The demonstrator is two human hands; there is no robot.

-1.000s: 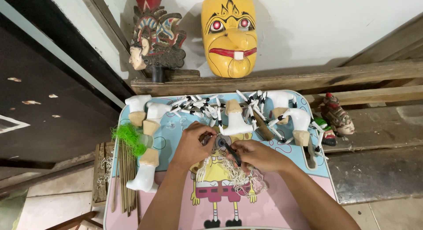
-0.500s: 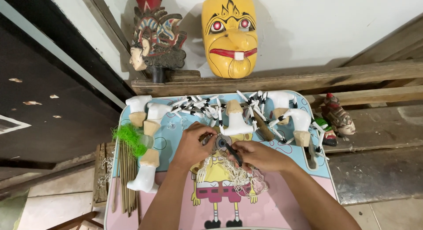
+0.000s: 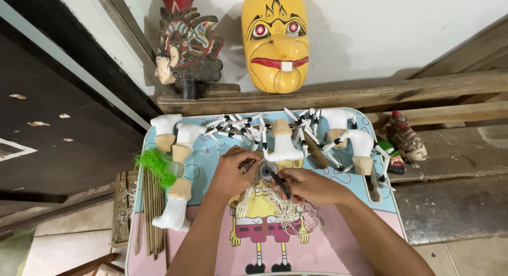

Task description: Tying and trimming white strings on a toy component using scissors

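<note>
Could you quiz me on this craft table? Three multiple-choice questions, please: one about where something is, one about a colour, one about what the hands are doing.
1. Where is the yellow mask?
A. flat on the table
B. on the wooden ledge, against the wall
C. on the floor

2. What colour is the fuzzy tuft by the table's left edge?
A. green
B. red
C. blue

3. How are the hands placed?
A. far apart
B. in the air, empty
C. close together over a small piece

Answers: 1 B, it stands upright behind the table. 2 A, it is bright green. 3 C, the left hand and right hand meet at mid-table, the right holding a dark tool.
</note>
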